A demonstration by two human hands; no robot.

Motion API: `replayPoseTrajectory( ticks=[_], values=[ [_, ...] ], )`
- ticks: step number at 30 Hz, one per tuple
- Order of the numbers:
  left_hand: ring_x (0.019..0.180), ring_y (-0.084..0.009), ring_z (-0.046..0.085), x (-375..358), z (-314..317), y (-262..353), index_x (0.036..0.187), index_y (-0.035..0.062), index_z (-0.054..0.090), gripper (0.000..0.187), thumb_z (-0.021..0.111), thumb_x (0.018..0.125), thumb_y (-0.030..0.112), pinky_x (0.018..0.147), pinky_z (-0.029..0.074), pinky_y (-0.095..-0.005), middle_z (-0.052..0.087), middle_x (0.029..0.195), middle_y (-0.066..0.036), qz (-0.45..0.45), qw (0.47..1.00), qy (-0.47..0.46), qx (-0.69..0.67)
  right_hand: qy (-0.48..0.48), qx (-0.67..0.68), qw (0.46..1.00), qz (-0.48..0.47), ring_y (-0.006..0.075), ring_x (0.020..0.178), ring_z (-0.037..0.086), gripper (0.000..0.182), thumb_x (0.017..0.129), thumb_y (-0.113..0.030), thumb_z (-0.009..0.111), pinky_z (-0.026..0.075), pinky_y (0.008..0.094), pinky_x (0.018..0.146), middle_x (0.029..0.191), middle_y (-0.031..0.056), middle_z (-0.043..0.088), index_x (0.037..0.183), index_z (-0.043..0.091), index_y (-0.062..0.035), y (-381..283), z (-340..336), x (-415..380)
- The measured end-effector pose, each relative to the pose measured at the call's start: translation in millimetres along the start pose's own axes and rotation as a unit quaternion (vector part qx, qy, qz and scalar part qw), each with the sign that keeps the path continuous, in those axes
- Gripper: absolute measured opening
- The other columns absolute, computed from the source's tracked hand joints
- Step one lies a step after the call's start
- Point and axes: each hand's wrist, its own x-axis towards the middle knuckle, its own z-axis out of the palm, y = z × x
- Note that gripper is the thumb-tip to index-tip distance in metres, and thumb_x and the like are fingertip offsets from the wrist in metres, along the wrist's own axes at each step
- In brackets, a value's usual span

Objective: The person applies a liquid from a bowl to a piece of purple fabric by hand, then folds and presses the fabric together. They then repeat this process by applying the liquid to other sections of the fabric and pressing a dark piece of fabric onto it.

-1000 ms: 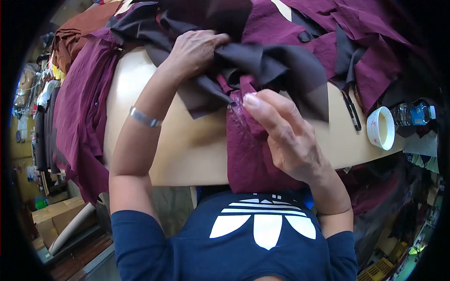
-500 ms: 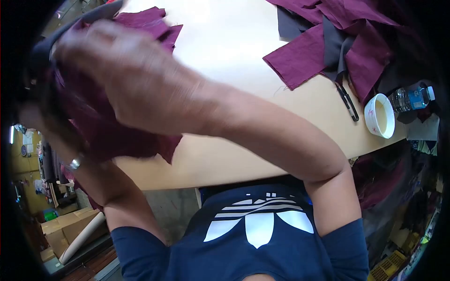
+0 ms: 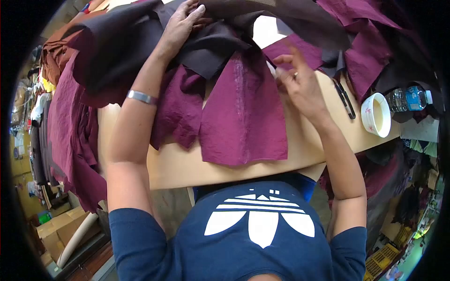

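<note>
My left hand is at the top middle, fingers bent and closed over the dark brown fabric. Below it, a maroon fabric piece with a pale streaked line down its middle drapes across the table toward my body. My right hand is just to the right of that piece, fingers curved and apart, slightly blurred. By its fingertips shows a small white sliver. Another crumpled maroon piece lies under my left forearm.
On the right of the table are a black pen, a white bowl of pale liquid and a water bottle. More maroon cloth hangs over the left edge, near brown-orange fabric. A cardboard box stands lower left.
Both hands were together at the left with bunched maroon and dark fabric. Now the fabric is spread over the middle of the table, and my right hand has swung over to the right.
</note>
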Motion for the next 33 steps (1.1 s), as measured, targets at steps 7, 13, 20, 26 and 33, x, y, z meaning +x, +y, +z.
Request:
replayPoseTrajectory(
  ticks=[7,13,20,26,33],
  values=[
    [0.118,-0.0339,0.044,-69.9,14.9,10.4,0.122,0.0124,0.049,0.053,0.067,0.073,0.022,0.098,0.035,-0.0462,0.049,0.122,-0.015,0.223,0.862,0.047,0.453,0.087,-0.243,0.927,-0.272,0.0224,0.066,0.063,0.053,0.077,-0.021,0.071,0.049,0.0312,0.064,0.076,0.0128,0.063,0.120,0.047,0.0009,-2.9,30.8,31.7],
    [0.113,-0.0312,0.049,-85.8,-0.4,-29.4,0.118,0.0074,0.051,0.046,0.059,0.074,0.019,0.095,0.038,-0.0481,0.055,0.115,-0.014,0.101,0.814,-0.084,0.566,0.040,-0.027,0.999,-0.003,0.0100,0.074,0.060,0.081,0.079,0.003,0.059,0.049,0.0252,0.063,0.083,0.0062,0.064,0.145,0.011,-0.0032,19.6,15.3,48.3],
    [0.083,-0.0307,0.062,-40.4,-106.0,-10.1,0.093,0.0025,0.060,0.016,0.050,0.081,0.005,0.072,0.049,-0.0394,0.064,0.088,-0.012,0.219,0.630,-0.023,0.745,-0.021,0.250,0.966,0.057,0.0081,0.073,0.056,0.080,0.076,0.013,0.052,0.045,0.0184,0.067,0.086,0.0069,0.060,0.144,0.012,-0.0001,11.4,20.9,42.0],
    [0.075,-0.0286,0.061,-63.3,-93.6,49.7,0.088,0.0040,0.058,0.013,0.054,0.078,-0.003,0.069,0.050,-0.0341,0.061,0.082,-0.013,0.276,0.794,0.096,0.533,-0.064,-0.061,0.993,0.075,0.0144,0.076,0.061,0.079,0.077,0.000,0.058,0.047,0.0262,0.072,0.090,0.0123,0.064,0.143,0.014,0.0019,-3.7,20.4,38.6],
    [0.093,-0.0308,0.054,-141.4,14.5,4.7,0.104,0.0035,0.054,0.034,0.058,0.070,0.005,0.077,0.049,-0.0376,0.050,0.107,-0.015,0.165,0.840,-0.106,0.506,-0.115,-0.313,0.943,0.008,0.0406,0.090,0.061,0.084,0.076,-0.004,0.054,0.045,0.0435,0.085,0.095,0.0285,0.062,0.145,0.006,-0.0039,-26.6,67.5,87.5]
  ],
)
